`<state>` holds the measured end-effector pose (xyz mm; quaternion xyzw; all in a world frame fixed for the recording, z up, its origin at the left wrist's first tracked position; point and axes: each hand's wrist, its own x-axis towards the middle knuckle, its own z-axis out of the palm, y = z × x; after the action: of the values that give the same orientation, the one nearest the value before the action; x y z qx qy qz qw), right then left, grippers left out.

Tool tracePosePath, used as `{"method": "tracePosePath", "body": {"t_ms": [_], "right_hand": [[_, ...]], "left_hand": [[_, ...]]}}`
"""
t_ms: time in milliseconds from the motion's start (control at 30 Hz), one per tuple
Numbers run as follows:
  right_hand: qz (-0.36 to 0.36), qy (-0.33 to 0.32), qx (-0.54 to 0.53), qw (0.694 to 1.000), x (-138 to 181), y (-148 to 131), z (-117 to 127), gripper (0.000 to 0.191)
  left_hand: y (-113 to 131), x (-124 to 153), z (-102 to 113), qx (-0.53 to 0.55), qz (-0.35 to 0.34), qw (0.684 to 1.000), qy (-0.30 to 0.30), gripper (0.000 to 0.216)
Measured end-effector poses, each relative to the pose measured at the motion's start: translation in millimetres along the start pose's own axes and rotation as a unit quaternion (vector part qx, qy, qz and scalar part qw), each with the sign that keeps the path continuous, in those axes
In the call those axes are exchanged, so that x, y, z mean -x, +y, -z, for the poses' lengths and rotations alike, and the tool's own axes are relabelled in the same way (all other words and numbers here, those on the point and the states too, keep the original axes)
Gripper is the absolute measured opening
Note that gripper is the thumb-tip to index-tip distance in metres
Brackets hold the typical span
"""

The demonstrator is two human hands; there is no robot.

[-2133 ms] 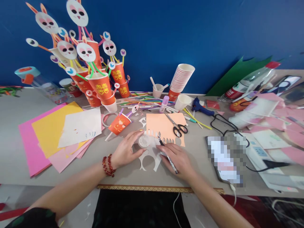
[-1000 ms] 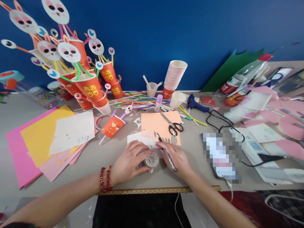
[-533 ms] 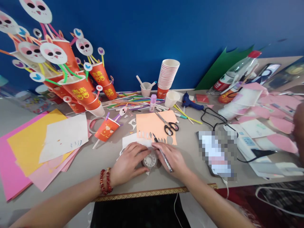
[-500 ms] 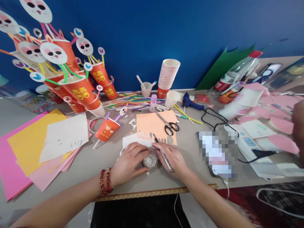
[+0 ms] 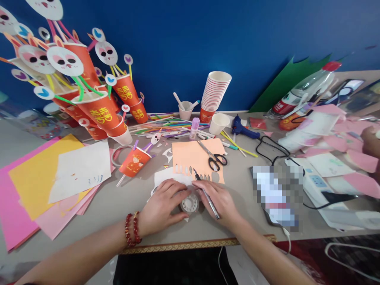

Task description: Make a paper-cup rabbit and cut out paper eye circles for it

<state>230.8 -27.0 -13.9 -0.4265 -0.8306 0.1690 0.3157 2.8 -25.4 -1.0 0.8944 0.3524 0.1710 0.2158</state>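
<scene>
My right hand (image 5: 219, 202) is closed around a pen (image 5: 209, 198), its tip pointing away from me over the orange paper's cut edge. My left hand (image 5: 164, 204) lies flat with its fingers stretched over a white sheet (image 5: 163, 176), its thumb beside a round, whitish tape roll (image 5: 190, 203). The roll lies between my two hands. Just beyond them is an orange sheet (image 5: 185, 152) with leaf-shaped holes along its near edge, and black-handled scissors (image 5: 218, 162) rest on it. What lies under my left palm is hidden.
Left stand red paper cups with rabbit faces (image 5: 65, 61), near coloured paper sheets (image 5: 32, 180). Behind are stacked cups (image 5: 215, 91), a glue stick (image 5: 194, 127) and a blue glue gun (image 5: 242, 128). A phone (image 5: 274, 194) and power strip (image 5: 314, 184) lie right. Another person's hand (image 5: 371, 146) is far right.
The view has shifted slightly, moving most central and right-hand things a little rightward. My hands keep nearly the same pose around the roll. The other person's hand has moved slightly.
</scene>
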Motion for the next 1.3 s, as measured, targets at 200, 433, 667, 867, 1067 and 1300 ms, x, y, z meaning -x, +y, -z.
{"method": "tracePosePath", "body": {"t_ms": [200,433,667,867,1067,1300], "right_hand": [[-0.028,0.007,-0.065,0.997,-0.7,-3.0,5.3,0.033],[-0.096,0.012,-0.213,0.972,6.0,-10.3,25.1,0.02],[-0.066,-0.018,-0.125,0.99,4.5,-34.0,25.3,0.013],[-0.006,-0.031,-0.077,0.996,7.6,-36.9,11.7,0.012],[0.024,-0.042,-0.042,0.998,4.6,-41.6,12.7,0.013],[0.03,-0.052,-0.056,0.997,3.7,-45.1,7.4,0.014]], "left_hand": [[-1.6,-0.7,1.0,-0.001,-0.003,1.0,0.004,0.048],[-2.1,0.6,1.9,-0.002,0.01,1.0,0.003,0.05],[-3.1,2.1,0.1,-0.008,0.012,1.0,0.014,0.051],[-5.4,2.6,-0.8,-0.007,0.002,1.0,0.016,0.053],[-6.3,3.1,-2.0,-0.008,0.0,1.0,0.022,0.054],[-6.2,3.4,-2.7,-0.001,0.002,1.0,0.024,0.051]]}}
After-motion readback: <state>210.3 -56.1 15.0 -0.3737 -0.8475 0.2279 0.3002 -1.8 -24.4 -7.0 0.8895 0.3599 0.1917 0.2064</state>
